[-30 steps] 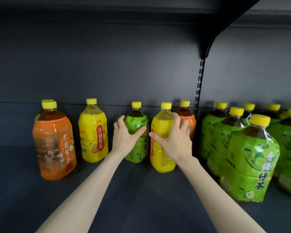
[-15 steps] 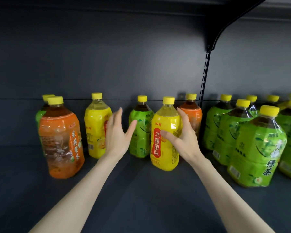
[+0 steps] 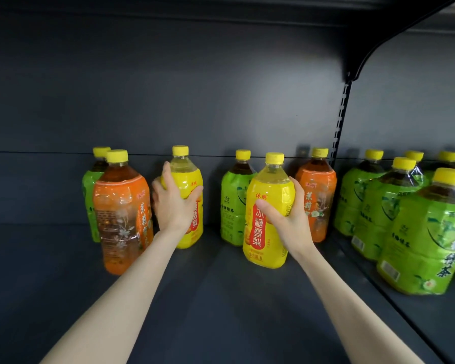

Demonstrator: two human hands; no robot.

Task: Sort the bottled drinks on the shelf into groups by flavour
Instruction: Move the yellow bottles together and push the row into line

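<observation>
Dark grey metal shelf [image 3: 221,306] and back panel are seen, w/ plastic drink bottles stood along the rear. Both bare forearms are stretched fwd and angled slightly inward. The left hand [image 3: 172,203] is wrapped round the shoulder of the rear yellow-labelled plastic bottle [image 3: 191,177], fingers curled over its left side, thumb across the front. The right hand [image 3: 289,219] is clamped on the front yellow-labelled plastic bottle [image 3: 269,198], thumb on the label, fingers round the right side. Both are upright, long axis vertical, yellow caps up; the front one's red label panel is turned to the camera. Whether its base rests on the shelf can't be told. An orange-labelled tea bottle [image 3: 121,214] is stood left of the left hand, a green-labelled bottle [image 3: 233,206] between the two yellow ones, and a green-labelled group [image 3: 426,237] at far right. Vs 0.5 s ago: the left hand, then spread open beside the green-labelled bottle, is now closed on the rear yellow one; the right hand's grip is unchanged.
</observation>
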